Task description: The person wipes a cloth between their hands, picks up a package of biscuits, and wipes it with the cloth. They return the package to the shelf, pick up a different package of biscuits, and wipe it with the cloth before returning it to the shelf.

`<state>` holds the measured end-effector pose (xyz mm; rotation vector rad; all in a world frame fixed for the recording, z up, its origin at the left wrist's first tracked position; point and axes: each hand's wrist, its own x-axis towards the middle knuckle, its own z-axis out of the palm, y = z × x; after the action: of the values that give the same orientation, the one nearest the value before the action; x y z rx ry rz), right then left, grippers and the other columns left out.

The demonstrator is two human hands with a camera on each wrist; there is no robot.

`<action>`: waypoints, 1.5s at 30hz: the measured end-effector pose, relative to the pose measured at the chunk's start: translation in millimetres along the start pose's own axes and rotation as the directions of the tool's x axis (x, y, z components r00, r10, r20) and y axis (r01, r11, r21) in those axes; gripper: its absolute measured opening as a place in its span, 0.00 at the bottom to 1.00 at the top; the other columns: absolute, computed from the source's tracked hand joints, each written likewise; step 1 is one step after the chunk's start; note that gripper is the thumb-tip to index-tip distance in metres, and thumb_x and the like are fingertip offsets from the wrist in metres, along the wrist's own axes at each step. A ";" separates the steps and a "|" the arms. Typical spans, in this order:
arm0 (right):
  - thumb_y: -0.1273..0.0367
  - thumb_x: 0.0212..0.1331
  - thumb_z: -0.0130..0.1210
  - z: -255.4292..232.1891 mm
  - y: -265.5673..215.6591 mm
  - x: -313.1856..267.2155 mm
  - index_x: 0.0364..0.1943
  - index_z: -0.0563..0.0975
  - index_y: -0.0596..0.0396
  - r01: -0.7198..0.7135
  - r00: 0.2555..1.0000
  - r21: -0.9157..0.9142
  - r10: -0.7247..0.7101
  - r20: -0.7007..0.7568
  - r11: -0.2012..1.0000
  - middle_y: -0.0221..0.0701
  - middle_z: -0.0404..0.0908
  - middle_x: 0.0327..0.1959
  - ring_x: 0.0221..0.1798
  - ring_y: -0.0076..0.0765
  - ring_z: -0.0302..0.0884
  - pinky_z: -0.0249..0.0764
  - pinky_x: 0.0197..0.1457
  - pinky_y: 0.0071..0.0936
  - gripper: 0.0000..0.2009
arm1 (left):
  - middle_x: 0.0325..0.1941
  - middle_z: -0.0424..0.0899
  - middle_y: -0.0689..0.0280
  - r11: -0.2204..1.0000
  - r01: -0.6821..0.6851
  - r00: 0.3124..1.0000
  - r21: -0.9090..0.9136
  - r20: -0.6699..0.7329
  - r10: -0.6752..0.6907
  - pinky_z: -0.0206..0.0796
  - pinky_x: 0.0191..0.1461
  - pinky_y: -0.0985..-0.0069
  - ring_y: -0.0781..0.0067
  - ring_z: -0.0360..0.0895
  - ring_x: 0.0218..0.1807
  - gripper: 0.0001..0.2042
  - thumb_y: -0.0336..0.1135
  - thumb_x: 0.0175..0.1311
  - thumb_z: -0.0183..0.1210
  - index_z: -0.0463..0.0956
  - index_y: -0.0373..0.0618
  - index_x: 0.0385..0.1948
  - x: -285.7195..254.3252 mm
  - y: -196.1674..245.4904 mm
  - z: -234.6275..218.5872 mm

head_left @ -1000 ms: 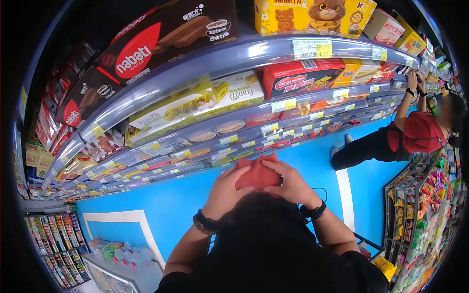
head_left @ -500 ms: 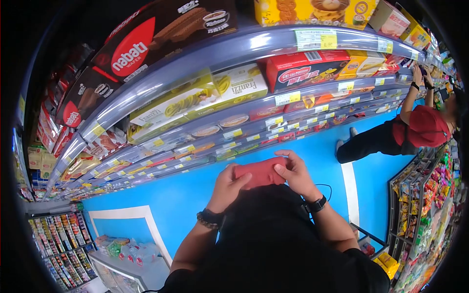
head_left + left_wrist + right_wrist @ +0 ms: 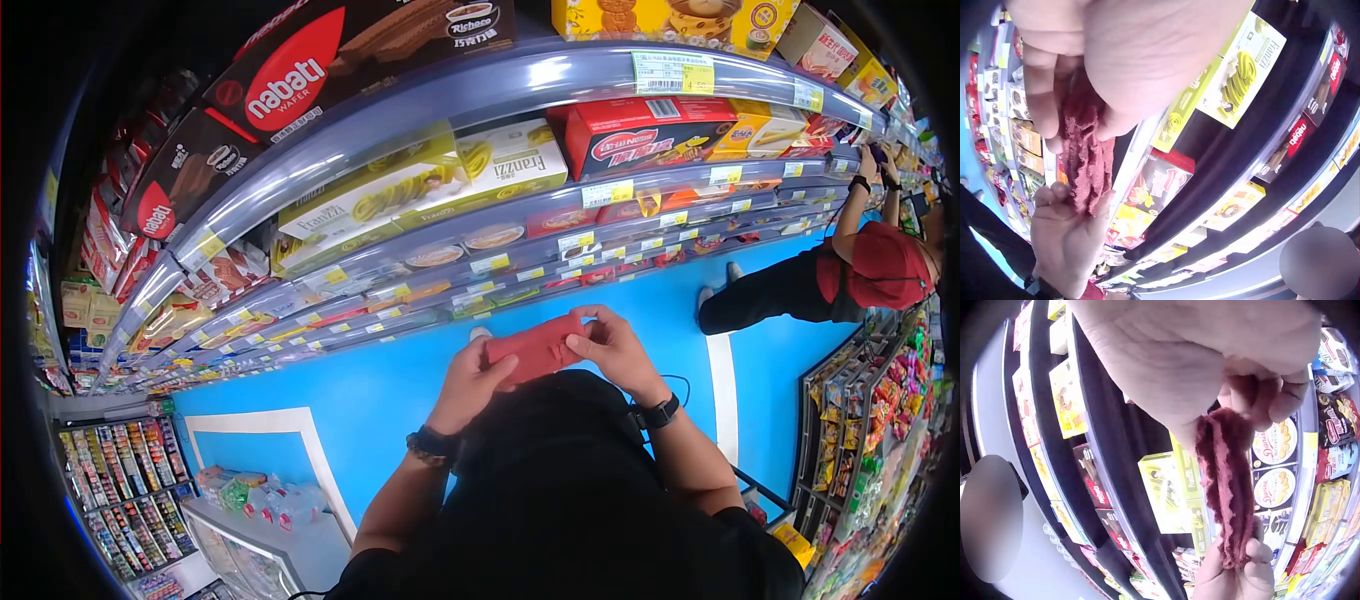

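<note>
A folded red cloth [image 3: 535, 350] is held in front of my chest, one end in each hand. At its left end my left hand [image 3: 472, 380] grips it, thumb lying on the upper face. My right hand [image 3: 615, 352] pinches the other end between thumb and fingers. In the left wrist view the edge of the cloth [image 3: 1088, 159] shows several stacked, fuzzy layers, with the right hand [image 3: 1066, 247] at its lower end. From the right wrist, the layered cloth [image 3: 1230, 487] stretches from the right hand down to the left hand [image 3: 1229, 575].
Curved store shelves stand ahead, with a nabati wafer box [image 3: 290, 85], a Franzzi box [image 3: 510, 160] and a red box [image 3: 640, 135]. A person in a red top [image 3: 875, 265] reaches into the shelf at right. A snack rack [image 3: 850, 420] stands behind that person; a white-topped counter [image 3: 250, 535] is at lower left.
The cloth was bunched between both hands with fingers over it; it now lies as a flatter, longer folded strip. The hands have moved slightly apart. The other person appears farther right.
</note>
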<state>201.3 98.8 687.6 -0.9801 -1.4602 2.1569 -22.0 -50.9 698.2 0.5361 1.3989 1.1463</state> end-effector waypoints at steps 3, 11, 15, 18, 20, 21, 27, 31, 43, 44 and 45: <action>0.72 0.70 0.64 3.5 13.3 4.2 0.62 0.72 0.57 0.108 0.990 0.205 -0.086 -0.115 0.973 0.32 0.85 0.41 0.46 0.29 0.85 0.83 0.52 0.30 0.20 | 0.48 0.85 0.60 0.992 -0.028 0.999 0.120 0.038 0.023 0.81 0.46 0.74 0.70 0.86 0.45 0.19 0.38 0.70 0.67 0.74 0.33 0.53 1.1 -4.1 2.6; 0.76 0.65 0.66 13.9 13.7 4.4 0.64 0.71 0.55 -0.008 1.000 0.250 0.010 -0.007 0.968 0.33 0.79 0.52 0.53 0.28 0.82 0.82 0.55 0.28 0.24 | 0.63 0.82 0.58 0.881 -0.224 0.967 0.418 0.210 0.146 0.76 0.61 0.69 0.69 0.84 0.58 0.22 0.35 0.70 0.68 0.73 0.35 0.60 0.7 -10.3 11.4; 0.76 0.64 0.67 23.7 19.9 4.9 0.65 0.71 0.55 0.013 0.998 0.175 -0.025 0.065 0.985 0.31 0.79 0.51 0.54 0.26 0.81 0.80 0.56 0.26 0.26 | 0.62 0.82 0.59 0.939 -0.208 0.959 0.272 0.246 0.141 0.75 0.62 0.71 0.73 0.82 0.59 0.20 0.33 0.72 0.65 0.73 0.35 0.61 9.7 -2.7 12.2; 0.78 0.64 0.65 32.1 6.8 0.5 0.66 0.71 0.56 0.038 0.997 0.099 -0.045 0.069 0.994 0.33 0.80 0.55 0.57 0.28 0.81 0.79 0.59 0.26 0.26 | 0.59 0.83 0.61 0.940 -0.233 0.960 0.250 0.214 0.181 0.74 0.62 0.72 0.75 0.82 0.58 0.18 0.31 0.73 0.63 0.73 0.36 0.61 18.4 -16.0 13.0; 0.79 0.64 0.63 37.2 5.4 2.4 0.67 0.70 0.57 0.081 0.995 0.040 -0.083 0.056 0.996 0.34 0.80 0.57 0.58 0.29 0.80 0.79 0.60 0.28 0.26 | 0.58 0.84 0.62 0.945 -0.231 0.968 0.231 0.149 0.200 0.74 0.61 0.72 0.76 0.81 0.57 0.17 0.31 0.74 0.63 0.73 0.36 0.60 19.3 -17.5 15.4; 0.79 0.64 0.62 36.2 8.8 2.3 0.67 0.69 0.57 0.102 0.994 0.018 -0.102 0.046 0.995 0.35 0.80 0.58 0.59 0.30 0.80 0.79 0.60 0.28 0.27 | 0.57 0.84 0.62 0.953 -0.216 0.972 0.213 0.134 0.191 0.74 0.62 0.72 0.76 0.81 0.57 0.17 0.31 0.74 0.62 0.74 0.36 0.60 18.9 -17.2 15.1; 0.81 0.63 0.60 30.2 0.3 -1.5 0.70 0.68 0.57 0.093 0.992 0.146 -0.105 0.074 0.985 0.34 0.78 0.60 0.61 0.30 0.79 0.79 0.62 0.30 0.29 | 0.56 0.84 0.59 0.977 -0.206 0.974 0.051 0.111 0.200 0.75 0.59 0.73 0.74 0.82 0.55 0.17 0.34 0.75 0.62 0.73 0.34 0.58 18.1 -14.7 19.8; 0.81 0.66 0.57 38.4 -21.4 -12.0 0.70 0.68 0.56 0.174 0.983 -0.042 -0.171 0.074 0.984 0.34 0.78 0.60 0.61 0.30 0.80 0.79 0.61 0.29 0.28 | 0.57 0.84 0.61 0.976 -0.213 0.974 0.043 0.093 0.209 0.74 0.60 0.73 0.75 0.81 0.56 0.16 0.34 0.76 0.61 0.73 0.35 0.58 17.0 -11.9 20.6; 0.73 0.76 0.54 35.8 2.3 -5.2 0.65 0.72 0.63 0.236 0.964 -0.143 -0.250 -0.086 0.961 0.38 0.86 0.52 0.54 0.27 0.83 0.80 0.56 0.27 0.17 | 0.55 0.84 0.63 0.973 -0.229 0.970 0.031 0.095 0.225 0.74 0.59 0.74 0.77 0.81 0.55 0.16 0.34 0.76 0.61 0.74 0.36 0.57 9.8 -1.0 21.2; 0.72 0.77 0.54 34.3 2.9 -4.7 0.64 0.72 0.63 0.226 0.970 -0.111 -0.234 -0.071 0.968 0.38 0.86 0.52 0.54 0.27 0.83 0.80 0.56 0.27 0.16 | 0.55 0.84 0.62 0.973 -0.228 0.970 0.030 0.094 0.225 0.74 0.59 0.74 0.77 0.81 0.55 0.16 0.34 0.76 0.62 0.74 0.36 0.57 9.2 -0.6 20.9; 0.71 0.77 0.54 33.0 3.4 -4.1 0.63 0.73 0.63 0.215 0.974 -0.078 -0.219 -0.055 0.974 0.38 0.86 0.52 0.54 0.26 0.83 0.80 0.56 0.27 0.16 | 0.54 0.84 0.62 0.973 -0.230 0.970 0.031 0.087 0.226 0.74 0.59 0.74 0.76 0.81 0.55 0.16 0.34 0.75 0.62 0.74 0.36 0.57 9.4 -1.6 19.8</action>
<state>180.9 73.0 693.4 -0.8600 -1.5468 1.9141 -5.1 -37.2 695.8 0.7817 1.3159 1.2652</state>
